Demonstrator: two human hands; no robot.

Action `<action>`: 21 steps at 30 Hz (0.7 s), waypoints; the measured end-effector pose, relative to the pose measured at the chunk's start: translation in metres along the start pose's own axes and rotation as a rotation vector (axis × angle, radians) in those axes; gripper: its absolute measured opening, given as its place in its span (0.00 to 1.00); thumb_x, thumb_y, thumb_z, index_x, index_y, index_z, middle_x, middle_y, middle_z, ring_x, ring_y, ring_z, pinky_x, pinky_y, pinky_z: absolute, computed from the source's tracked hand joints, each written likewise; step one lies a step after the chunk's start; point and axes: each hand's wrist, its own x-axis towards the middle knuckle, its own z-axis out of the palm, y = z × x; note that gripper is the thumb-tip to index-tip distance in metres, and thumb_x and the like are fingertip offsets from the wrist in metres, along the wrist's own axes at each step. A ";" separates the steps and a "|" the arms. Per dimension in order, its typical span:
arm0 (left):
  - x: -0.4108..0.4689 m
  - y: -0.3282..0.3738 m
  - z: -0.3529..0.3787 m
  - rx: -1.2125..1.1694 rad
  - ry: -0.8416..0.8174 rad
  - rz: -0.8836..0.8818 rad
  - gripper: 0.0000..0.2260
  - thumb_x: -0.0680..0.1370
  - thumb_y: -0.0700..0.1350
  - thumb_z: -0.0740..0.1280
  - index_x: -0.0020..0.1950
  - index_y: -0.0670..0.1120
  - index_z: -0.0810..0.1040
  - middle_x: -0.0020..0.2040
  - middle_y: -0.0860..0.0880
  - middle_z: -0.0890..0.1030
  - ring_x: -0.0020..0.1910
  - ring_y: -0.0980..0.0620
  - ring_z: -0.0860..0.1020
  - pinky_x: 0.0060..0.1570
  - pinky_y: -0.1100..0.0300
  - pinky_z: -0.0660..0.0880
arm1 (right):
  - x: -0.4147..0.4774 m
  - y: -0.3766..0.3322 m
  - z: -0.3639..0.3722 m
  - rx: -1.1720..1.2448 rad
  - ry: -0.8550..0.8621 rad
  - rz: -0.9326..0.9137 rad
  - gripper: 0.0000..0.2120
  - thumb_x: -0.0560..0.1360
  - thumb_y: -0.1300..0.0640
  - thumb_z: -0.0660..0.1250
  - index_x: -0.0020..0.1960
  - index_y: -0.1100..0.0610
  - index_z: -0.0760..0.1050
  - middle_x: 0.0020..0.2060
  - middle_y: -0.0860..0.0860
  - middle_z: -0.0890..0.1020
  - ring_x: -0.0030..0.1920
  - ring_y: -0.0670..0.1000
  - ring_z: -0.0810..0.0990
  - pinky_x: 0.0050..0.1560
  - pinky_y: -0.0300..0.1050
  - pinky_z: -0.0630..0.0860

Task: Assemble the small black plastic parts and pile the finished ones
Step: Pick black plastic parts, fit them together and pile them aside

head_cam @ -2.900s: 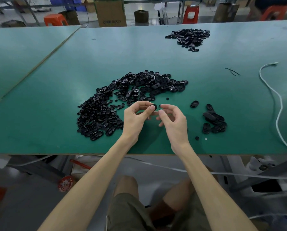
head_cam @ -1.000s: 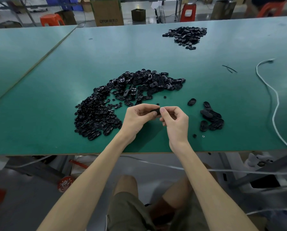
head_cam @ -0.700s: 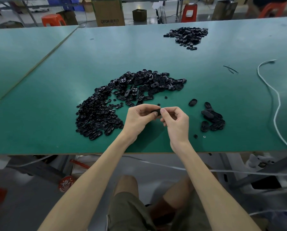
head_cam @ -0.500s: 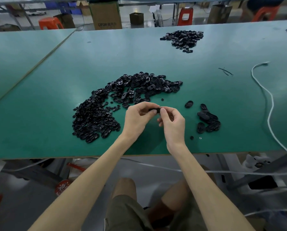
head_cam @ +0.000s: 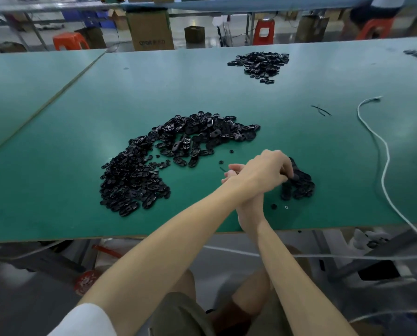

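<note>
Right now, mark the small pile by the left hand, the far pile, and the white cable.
small pile (head_cam: 300, 186), head view, middle of the heap.
far pile (head_cam: 259, 63), head view, centre of the heap.
white cable (head_cam: 387, 157), head view, bend right of the small pile.

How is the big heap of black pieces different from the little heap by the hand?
The big heap has loads of pieces; the little heap only a handful. The big heap spreads in a curve; the little heap is one clump. The left hand reaches down to the little heap; no hand touches the big heap. Both are black parts on the green table.
</note>
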 end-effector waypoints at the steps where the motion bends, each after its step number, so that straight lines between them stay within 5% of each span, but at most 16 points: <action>1: 0.002 -0.002 0.000 0.006 -0.011 0.001 0.09 0.78 0.39 0.71 0.56 0.48 0.86 0.54 0.49 0.84 0.52 0.49 0.82 0.57 0.50 0.79 | 0.001 0.000 0.001 0.036 0.011 0.011 0.14 0.88 0.64 0.55 0.72 0.66 0.69 0.56 0.57 0.76 0.52 0.51 0.77 0.46 0.38 0.80; 4: 0.000 -0.009 -0.007 0.004 0.068 0.016 0.08 0.80 0.43 0.70 0.58 0.48 0.85 0.56 0.48 0.79 0.53 0.50 0.77 0.59 0.53 0.75 | 0.000 -0.003 0.006 0.078 0.001 0.090 0.07 0.86 0.63 0.58 0.59 0.62 0.74 0.49 0.53 0.79 0.48 0.49 0.78 0.52 0.47 0.78; 7: -0.006 -0.031 -0.023 0.012 0.326 -0.084 0.09 0.82 0.45 0.66 0.57 0.46 0.85 0.56 0.45 0.80 0.54 0.46 0.79 0.57 0.52 0.75 | 0.006 -0.004 0.013 0.126 0.034 0.185 0.07 0.77 0.65 0.67 0.43 0.55 0.76 0.37 0.49 0.79 0.37 0.48 0.75 0.43 0.50 0.73; 12: -0.025 -0.103 -0.050 0.600 0.425 -0.327 0.10 0.81 0.36 0.63 0.62 0.42 0.77 0.62 0.40 0.76 0.62 0.41 0.73 0.61 0.49 0.71 | 0.006 -0.011 0.013 0.153 0.063 0.159 0.06 0.81 0.65 0.66 0.52 0.56 0.79 0.39 0.50 0.84 0.35 0.43 0.82 0.38 0.38 0.77; 15: -0.039 -0.132 -0.054 0.651 0.388 -0.410 0.08 0.83 0.40 0.65 0.62 0.42 0.76 0.62 0.41 0.76 0.62 0.41 0.73 0.62 0.50 0.69 | 0.006 -0.010 0.015 0.147 0.057 0.152 0.06 0.81 0.66 0.65 0.53 0.58 0.79 0.40 0.52 0.84 0.35 0.42 0.83 0.37 0.37 0.77; 21: -0.053 -0.141 -0.057 0.510 0.536 -0.291 0.10 0.85 0.42 0.63 0.63 0.47 0.82 0.59 0.46 0.81 0.60 0.44 0.76 0.64 0.51 0.65 | 0.005 -0.011 0.013 0.144 0.057 0.147 0.06 0.81 0.66 0.66 0.53 0.58 0.79 0.40 0.52 0.84 0.35 0.42 0.83 0.37 0.37 0.78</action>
